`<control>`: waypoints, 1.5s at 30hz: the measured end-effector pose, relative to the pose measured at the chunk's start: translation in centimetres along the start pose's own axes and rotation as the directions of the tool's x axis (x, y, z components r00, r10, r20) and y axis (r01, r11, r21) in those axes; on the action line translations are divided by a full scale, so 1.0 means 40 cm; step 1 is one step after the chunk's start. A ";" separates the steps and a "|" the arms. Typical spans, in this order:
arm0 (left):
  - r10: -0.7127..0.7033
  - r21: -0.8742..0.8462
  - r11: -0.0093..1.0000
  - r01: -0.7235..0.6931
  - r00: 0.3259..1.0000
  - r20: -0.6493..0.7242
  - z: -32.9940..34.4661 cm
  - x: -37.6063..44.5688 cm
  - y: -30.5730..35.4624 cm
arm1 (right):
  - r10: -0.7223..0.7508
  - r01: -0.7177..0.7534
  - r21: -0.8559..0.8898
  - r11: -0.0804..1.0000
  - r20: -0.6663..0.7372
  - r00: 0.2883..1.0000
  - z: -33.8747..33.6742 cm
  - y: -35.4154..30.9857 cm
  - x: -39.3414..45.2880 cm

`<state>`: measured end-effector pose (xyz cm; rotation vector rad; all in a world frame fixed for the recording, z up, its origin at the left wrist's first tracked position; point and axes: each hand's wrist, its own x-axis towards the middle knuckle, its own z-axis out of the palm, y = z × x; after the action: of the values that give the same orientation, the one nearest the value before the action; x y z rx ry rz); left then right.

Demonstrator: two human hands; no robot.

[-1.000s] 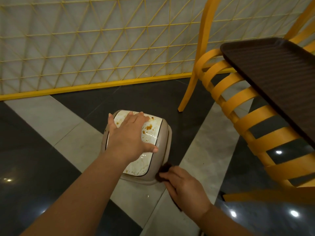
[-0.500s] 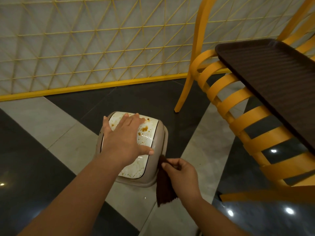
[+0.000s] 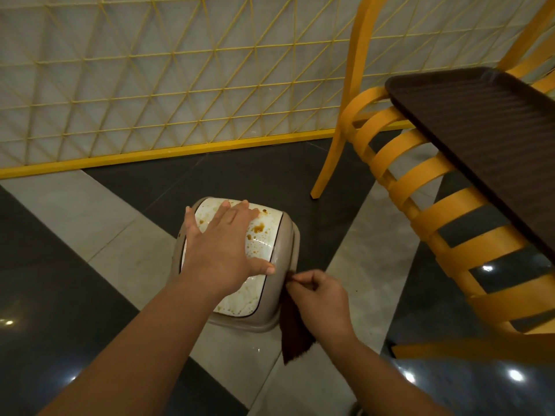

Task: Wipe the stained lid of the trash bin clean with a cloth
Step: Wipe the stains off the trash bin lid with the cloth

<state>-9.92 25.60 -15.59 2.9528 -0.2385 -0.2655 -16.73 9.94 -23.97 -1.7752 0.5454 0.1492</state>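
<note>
The left hand (image 3: 223,253) lies flat, fingers apart, on the smooth white lid (image 3: 261,235) of the rounded beige trash bin (image 3: 288,244) on the shiny floor (image 3: 90,223), which is dotted with brown stains. Just beside the bin, the right hand (image 3: 319,298) has its fingers pinched on a soft dark brown cloth (image 3: 294,331) that hangs down.

The trash bin (image 3: 288,250) stands upright on the floor, a beige plastic body with rounded corners, seen from above. Its lid (image 3: 264,238) is a white panel set in the beige rim, closed and flat, spattered with orange-brown stains that are thickest toward 1 o'clock, with fainter specks near 6 o'clock. The cloth (image 3: 294,331) is dark brown, hanging limp with a frayed lower edge at the bin's 4 o'clock corner, touching its rim.
</note>
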 end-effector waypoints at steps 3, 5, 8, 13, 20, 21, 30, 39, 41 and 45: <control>-0.004 0.007 1.000 0.004 1.000 0.012 -0.003 -0.002 0.003 | 0.047 -0.047 0.007 0.999 -0.098 0.994 0.005 -0.067 0.107; -0.009 0.010 1.000 0.009 1.000 0.015 -0.003 0.001 0.004 | 0.093 -0.089 0.040 0.995 -0.117 0.989 0.012 -0.092 0.153; -0.009 0.014 1.000 0.009 1.000 0.018 -0.004 0.004 0.004 | 0.033 -0.030 0.027 0.999 -0.116 0.993 0.016 -0.069 0.110; -0.004 -0.007 1.000 0.004 1.000 0.015 -0.003 0.001 0.003 | -0.010 0.010 -0.002 1.000 0.051 0.999 0.005 0.015 -0.028; -0.010 -0.014 1.000 0.011 1.000 0.029 -0.008 -0.003 0.007 | 0.012 -0.014 -0.023 1.000 -0.077 0.997 0.013 -0.080 0.156; -0.010 -0.012 1.000 0.010 1.000 0.027 -0.008 -0.002 0.007 | -0.007 0.004 -0.031 1.000 -0.098 0.995 0.019 -0.080 0.153; -0.004 -0.014 1.000 0.004 1.000 0.028 -0.004 0.000 0.003 | -0.310 0.310 -0.017 0.951 -0.030 0.950 0.001 -0.002 -0.044; -0.005 0.001 1.000 0.005 1.000 0.022 -0.004 0.002 0.004 | -0.159 0.159 -0.008 0.987 -0.103 0.982 0.022 -0.074 0.067; 0.003 0.013 1.000 -0.003 1.000 0.026 -0.007 0.004 0.003 | -0.197 0.195 -0.035 0.980 -0.063 0.978 0.014 -0.028 0.016; 0.057 0.102 0.993 -0.061 0.997 0.043 -0.029 0.009 -0.008 | -0.237 0.284 -0.315 0.906 0.181 0.955 -0.015 0.031 -0.056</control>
<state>-9.33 26.02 -14.59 3.0384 -0.3551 -0.3132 -19.35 9.78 -24.05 -2.1360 0.1814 0.1857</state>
